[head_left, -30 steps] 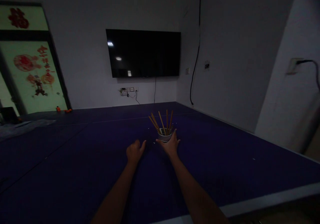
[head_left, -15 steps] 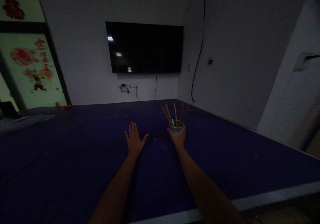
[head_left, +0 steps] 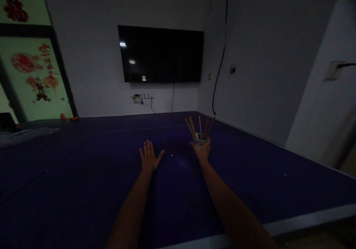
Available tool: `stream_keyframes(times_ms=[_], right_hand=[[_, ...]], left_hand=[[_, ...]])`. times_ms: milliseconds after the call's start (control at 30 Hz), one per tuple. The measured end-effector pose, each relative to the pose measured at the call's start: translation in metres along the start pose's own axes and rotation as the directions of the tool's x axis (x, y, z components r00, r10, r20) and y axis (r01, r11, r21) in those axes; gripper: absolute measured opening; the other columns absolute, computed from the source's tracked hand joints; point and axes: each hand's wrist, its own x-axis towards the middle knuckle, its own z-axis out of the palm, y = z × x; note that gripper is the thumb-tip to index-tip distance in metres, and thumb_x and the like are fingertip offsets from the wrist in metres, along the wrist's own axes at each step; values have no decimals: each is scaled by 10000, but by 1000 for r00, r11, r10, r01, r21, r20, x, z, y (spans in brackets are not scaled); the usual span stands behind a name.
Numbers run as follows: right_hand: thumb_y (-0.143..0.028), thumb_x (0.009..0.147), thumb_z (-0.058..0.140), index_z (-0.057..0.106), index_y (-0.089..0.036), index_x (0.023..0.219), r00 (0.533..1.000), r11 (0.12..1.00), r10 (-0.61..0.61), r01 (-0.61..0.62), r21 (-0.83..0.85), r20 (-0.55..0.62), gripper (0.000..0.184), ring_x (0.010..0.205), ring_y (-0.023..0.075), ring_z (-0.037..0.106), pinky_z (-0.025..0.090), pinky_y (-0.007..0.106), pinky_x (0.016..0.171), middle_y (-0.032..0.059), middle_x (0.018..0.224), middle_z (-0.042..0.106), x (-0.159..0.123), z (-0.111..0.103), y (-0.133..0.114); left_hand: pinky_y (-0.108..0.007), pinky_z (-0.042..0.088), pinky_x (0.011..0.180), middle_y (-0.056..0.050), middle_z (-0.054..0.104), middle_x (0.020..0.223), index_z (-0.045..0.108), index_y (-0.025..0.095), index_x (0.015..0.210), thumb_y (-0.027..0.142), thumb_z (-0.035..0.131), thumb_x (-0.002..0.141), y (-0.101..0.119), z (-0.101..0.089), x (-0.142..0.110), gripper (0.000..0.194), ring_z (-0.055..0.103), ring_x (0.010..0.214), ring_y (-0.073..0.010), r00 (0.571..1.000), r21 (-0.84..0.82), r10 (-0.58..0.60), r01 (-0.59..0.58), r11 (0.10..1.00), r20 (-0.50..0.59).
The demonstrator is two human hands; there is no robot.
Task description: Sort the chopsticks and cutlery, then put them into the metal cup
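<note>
ok so since 1 second ago, the cup point(head_left: 199, 142) of sticks point(head_left: 200, 126) and the right hand point(head_left: 203, 153) have shifted right, and the left hand point(head_left: 149, 160) went from half-curled to splayed out.

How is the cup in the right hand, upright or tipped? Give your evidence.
Upright: the cup opens upward, and the sticks poke up out of its top.

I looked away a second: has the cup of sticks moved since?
Yes, rightward: the cup in the right hand was left of the right edge of the television; now it appears roughly below that edge.
</note>
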Motion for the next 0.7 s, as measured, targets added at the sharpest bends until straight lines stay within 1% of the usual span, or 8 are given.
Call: stream_keyframes(times_ms=[167, 367, 433, 500, 567, 600, 667, 700], right_hand=[[-545, 497, 753, 329, -101, 1299, 1000, 1000, 29, -29, 3, 1, 1009, 1150, 357, 477, 357, 463, 925, 239, 1228, 507, -1, -2, -2], [-535, 497, 756, 318, -94, 1324, 997, 998, 70, -70, -2, 28, 1034, 1176, 363, 452, 325, 491, 963, 241, 1247, 498, -1, -1, -4], [-560, 501, 745, 285, -86, 1349, 996, 997, 75, -74, -20, 39, 1074, 1193, 372, 431, 305, 520, 974, 255, 1281, 465, 0, -1, -5], [-603, 511, 722, 214, -72, 1386, 997, 996, 63, -61, -61, 35, 1142, 1220, 393, 391, 271, 576, 977, 278, 1325, 409, -1, -3, -6], [-651, 546, 679, 119, -50, 1415, 1000, 992, 16, -18, -122, -17, 1196, 1264, 415, 317, 221, 634, 975, 305, 1373, 326, -2, -7, -9], [-668, 582, 644, 74, -38, 1423, 998, 987, -27, 18, -157, -58, 1196, 1290, 420, 267, 194, 655, 976, 315, 1397, 275, -3, -10, -11], [-667, 690, 546, 14, -30, 1430, 978, 966, -157, 124, -229, -134, 1112, 1336, 408, 159, 142, 665, 992, 309, 1443, 163, -7, -16, -17], [-643, 747, 490, 6, -39, 1434, 960, 945, -242, 200, -260, -139, 1035, 1350, 396, 121, 119, 665, 1000, 292, 1461, 120, -10, -18, -22]], left_hand=[[-509, -6, 1107, -129, 31, 1517, 58, 55, 1453, 699, 56, 796, 0, 0, 0, 920, -94, 1391, -251, 1000, 11, 1, -1, 1000, -7], [-516, 1, 1108, -128, 10, 1522, 55, 64, 1455, 700, 78, 798, -1, 1, 0, 915, -110, 1386, -268, 1000, 1, -5, 5, 1000, 10], [-521, -1, 1106, -120, -1, 1524, 43, 74, 1457, 696, 77, 800, -1, 2, 0, 906, -120, 1384, -273, 1000, -6, -5, 5, 1000, -4], [-527, -4, 1102, -119, -8, 1524, 32, 78, 1458, 693, 67, 803, -2, 4, 0, 899, -124, 1383, -274, 1000, -14, 0, 0, 1000, -21], [-532, -6, 1099, -127, -9, 1523, 36, 73, 1456, 694, 59, 804, -2, 5, 0, 901, -120, 1384, -275, 999, -25, 4, -5, 1000, -32], [-534, -3, 1098, -130, -8, 1523, 38, 74, 1456, 693, 59, 805, -2, 5, 0, 899, -117, 1384, -275, 999, -32, 7, -8, 999, -39], [-538, 7, 1097, -131, -6, 1524, 29, 81, 1457, 684, 69, 814, -2, 3, 0, 882, -111, 1386, -275, 998, -49, 18, -21, 999, -63], [-540, 14, 1096, -131, -3, 1525, 22, 87, 1458, 674, 78, 822, -2, 2, -1, 867, -109, 1386, -274, 996, -57, 32, -36, 998, -78]])
